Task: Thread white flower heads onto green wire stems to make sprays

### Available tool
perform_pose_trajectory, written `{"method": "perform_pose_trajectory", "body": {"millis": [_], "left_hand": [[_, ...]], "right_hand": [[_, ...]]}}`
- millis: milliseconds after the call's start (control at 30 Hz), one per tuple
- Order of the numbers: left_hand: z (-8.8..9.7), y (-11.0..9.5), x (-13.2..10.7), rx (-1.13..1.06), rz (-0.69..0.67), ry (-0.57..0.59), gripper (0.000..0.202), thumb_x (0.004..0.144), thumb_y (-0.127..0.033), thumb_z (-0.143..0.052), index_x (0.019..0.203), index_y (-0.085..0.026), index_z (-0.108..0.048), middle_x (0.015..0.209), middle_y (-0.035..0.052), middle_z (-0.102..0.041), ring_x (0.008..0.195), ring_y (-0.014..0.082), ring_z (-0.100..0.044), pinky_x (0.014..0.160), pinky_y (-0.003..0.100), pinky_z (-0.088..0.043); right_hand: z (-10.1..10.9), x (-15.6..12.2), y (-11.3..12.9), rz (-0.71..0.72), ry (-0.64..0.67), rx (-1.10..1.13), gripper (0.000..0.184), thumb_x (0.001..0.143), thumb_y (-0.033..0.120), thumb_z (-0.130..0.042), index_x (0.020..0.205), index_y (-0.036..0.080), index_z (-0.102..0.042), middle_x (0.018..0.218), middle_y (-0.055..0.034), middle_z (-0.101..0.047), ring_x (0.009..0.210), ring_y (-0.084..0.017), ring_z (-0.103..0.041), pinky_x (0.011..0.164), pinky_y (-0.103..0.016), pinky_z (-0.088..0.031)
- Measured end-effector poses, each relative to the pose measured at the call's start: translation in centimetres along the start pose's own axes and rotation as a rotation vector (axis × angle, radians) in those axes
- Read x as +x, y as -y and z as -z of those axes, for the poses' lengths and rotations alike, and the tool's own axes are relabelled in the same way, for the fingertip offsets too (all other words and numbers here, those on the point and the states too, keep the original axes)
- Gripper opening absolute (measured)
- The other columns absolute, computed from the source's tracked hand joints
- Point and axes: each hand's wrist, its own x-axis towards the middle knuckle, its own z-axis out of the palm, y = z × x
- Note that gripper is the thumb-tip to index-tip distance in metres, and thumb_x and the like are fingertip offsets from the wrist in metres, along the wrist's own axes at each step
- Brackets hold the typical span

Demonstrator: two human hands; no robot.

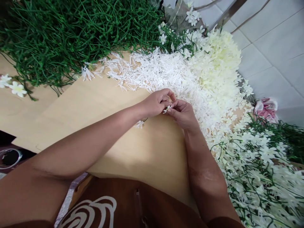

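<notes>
My left hand [157, 103] and my right hand [186, 115] meet over the brown board, fingertips closed together. Between them is a small white flower [167, 109] with a bit of green at its centre, pinched by the right thumb and fingers. The left fingers press in at the same spot and hide part of it. Under my left wrist lies another white blossom with a thin green stem [139, 124]. Just beyond my hands spreads a heap of thin white stamen-like sticks [156, 68].
Green stems [83, 34] are piled along the back left. Loose cream petals [218, 60] lie at the back right, near a tiled wall [277, 41]. White flowers on green stems [261, 177] fill the right side. A dark-filled cup [9, 157] stands at the left edge.
</notes>
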Motion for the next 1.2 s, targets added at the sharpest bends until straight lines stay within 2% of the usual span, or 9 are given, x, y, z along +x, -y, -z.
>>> {"method": "perform_pose_trajectory", "body": {"millis": [200, 333, 500, 633, 800, 967, 1033, 1100, 1200], "left_hand": [[0.1, 0.5, 0.0, 0.022, -0.004, -0.021, 0.026, 0.078, 0.007, -0.044, 0.082, -0.018, -0.051, 0.047, -0.0111, -0.037, 0.046, 0.0074, -0.034, 0.053, 0.021, -0.028], [0.2, 0.5, 0.3, 0.033, -0.007, -0.073, 0.026, 0.078, 0.007, -0.043, 0.081, -0.018, -0.051, 0.05, -0.0101, -0.041, 0.049, 0.0067, -0.037, 0.053, 0.021, -0.028], [0.3, 0.4, 0.5, 0.12, 0.005, -0.115, 0.013, 0.085, -0.007, -0.05, 0.076, -0.017, -0.052, 0.06, -0.0059, -0.051, 0.056, 0.0069, -0.046, 0.057, 0.021, -0.034], [0.4, 0.8, 0.6, 0.201, -0.026, -0.182, 0.01, 0.084, -0.01, -0.055, 0.076, -0.016, -0.053, 0.066, -0.0043, -0.054, 0.062, 0.0079, -0.05, 0.06, 0.022, -0.037], [0.2, 0.9, 0.7, 0.149, -0.025, -0.126, 0.009, 0.083, -0.007, -0.055, 0.082, -0.017, -0.053, 0.064, -0.005, -0.055, 0.058, 0.0071, -0.05, 0.058, 0.021, -0.037], [0.4, 0.6, 0.6, 0.178, -0.037, -0.133, 0.007, 0.086, -0.011, -0.052, 0.081, -0.016, -0.053, 0.065, -0.0044, -0.055, 0.058, 0.0074, -0.05, 0.06, 0.021, -0.039], [0.7, 0.6, 0.5, 0.241, -0.068, -0.114, 0.013, 0.089, -0.017, -0.049, 0.077, -0.016, -0.054, 0.064, -0.0036, -0.054, 0.06, 0.008, -0.05, 0.061, 0.022, -0.038], [1.1, 0.6, 0.4, 0.336, -0.1, -0.066, 0.02, 0.091, -0.022, -0.047, 0.073, -0.015, -0.055, 0.063, -0.003, -0.054, 0.062, 0.0091, -0.05, 0.062, 0.023, -0.038], [1.7, 0.5, 0.4, 0.492, -0.154, 0.069, 0.024, 0.09, -0.025, -0.047, 0.071, -0.015, -0.059, 0.068, -0.0008, -0.059, 0.069, 0.0115, -0.054, 0.067, 0.024, -0.039]], "right_hand": [[-1.0, 0.2, -0.1, 0.043, -0.077, -0.072, 0.038, 0.051, 0.042, -0.091, 0.061, 0.019, -0.063, 0.059, 0.0027, -0.066, 0.058, -0.011, -0.061, 0.057, -0.025, -0.051], [-1.6, 0.3, -0.2, 0.031, -0.138, 0.003, 0.039, 0.052, 0.045, -0.09, 0.063, 0.02, -0.062, 0.061, 0.0035, -0.066, 0.059, -0.011, -0.062, 0.061, -0.027, -0.055], [-1.2, 0.1, -0.1, 0.024, -0.079, 0.062, 0.038, 0.058, 0.047, -0.087, 0.067, 0.021, -0.062, 0.064, 0.003, -0.068, 0.06, -0.012, -0.064, 0.063, -0.028, -0.057], [-0.4, 0.1, 0.0, 0.015, 0.008, 0.056, 0.034, 0.061, 0.044, -0.086, 0.068, 0.02, -0.063, 0.063, 0.0034, -0.067, 0.058, -0.01, -0.062, 0.061, -0.026, -0.055], [-0.2, 0.1, 0.1, -0.015, 0.066, 0.082, 0.03, 0.063, 0.039, -0.086, 0.067, 0.019, -0.065, 0.063, 0.0031, -0.067, 0.059, -0.009, -0.063, 0.062, -0.023, -0.053], [-0.4, 0.1, 0.1, -0.034, 0.013, 0.122, 0.034, 0.058, 0.04, -0.089, 0.069, 0.019, -0.064, 0.066, 0.0029, -0.067, 0.06, -0.01, -0.063, 0.063, -0.025, -0.056], [-0.2, 0.1, 0.1, -0.042, -0.01, 0.176, 0.037, 0.055, 0.041, -0.09, 0.069, 0.02, -0.064, 0.066, 0.0035, -0.066, 0.06, -0.01, -0.062, 0.062, -0.026, -0.056], [0.1, 0.1, 0.2, -0.054, -0.02, 0.229, 0.036, 0.055, 0.041, -0.091, 0.069, 0.021, -0.064, 0.065, 0.004, -0.066, 0.06, -0.01, -0.062, 0.06, -0.025, -0.055], [0.5, 0.1, 0.2, -0.068, 0.005, 0.263, 0.034, 0.057, 0.039, -0.09, 0.069, 0.021, -0.064, 0.065, 0.0036, -0.065, 0.061, -0.01, -0.062, 0.058, -0.024, -0.054]]}}
